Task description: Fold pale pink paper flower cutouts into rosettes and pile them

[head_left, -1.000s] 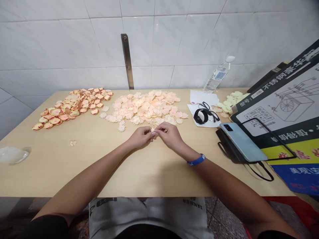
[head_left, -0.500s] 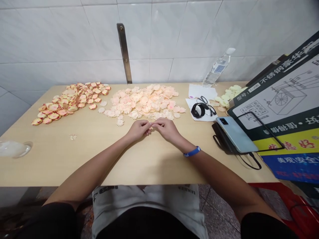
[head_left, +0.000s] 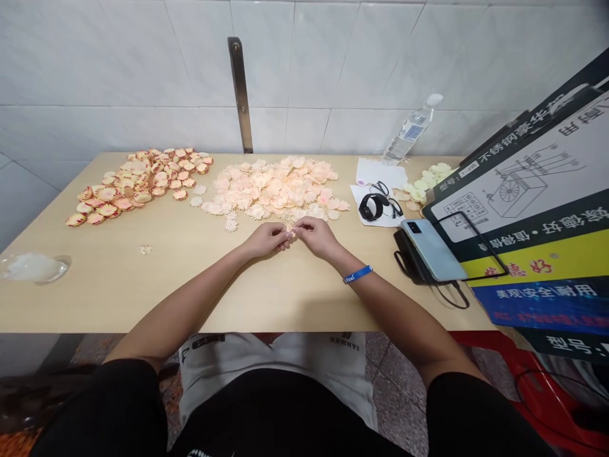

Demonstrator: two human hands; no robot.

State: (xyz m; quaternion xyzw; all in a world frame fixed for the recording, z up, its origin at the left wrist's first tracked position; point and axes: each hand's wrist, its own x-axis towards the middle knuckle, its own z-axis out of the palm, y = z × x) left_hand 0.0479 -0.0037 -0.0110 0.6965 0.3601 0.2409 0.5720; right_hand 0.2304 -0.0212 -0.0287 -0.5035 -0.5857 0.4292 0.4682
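My left hand (head_left: 269, 240) and my right hand (head_left: 316, 236) meet over the middle of the table, fingertips pinched together. Between them is a small pale petal piece (head_left: 290, 231), mostly covered by the fingers. Just beyond my hands lies a loose heap of pale pink, scalloped petal pieces (head_left: 276, 184). To the left is a second heap of cream petal pieces with red edges (head_left: 124, 190). A little cluster of pale scraps (head_left: 144, 249) lies by itself left of my left hand.
A glass of cloudy liquid (head_left: 35, 269) is at the left. On the right are a black watch (head_left: 371, 207) and glasses on white paper (head_left: 380, 171), a water bottle (head_left: 412, 130), pale green petal pieces (head_left: 432, 179), a phone (head_left: 435, 251) and a large printed box (head_left: 533, 190).
The camera view has shifted slightly. My hands stay together at the same spot, and the small petal piece shows a little more between the fingertips.
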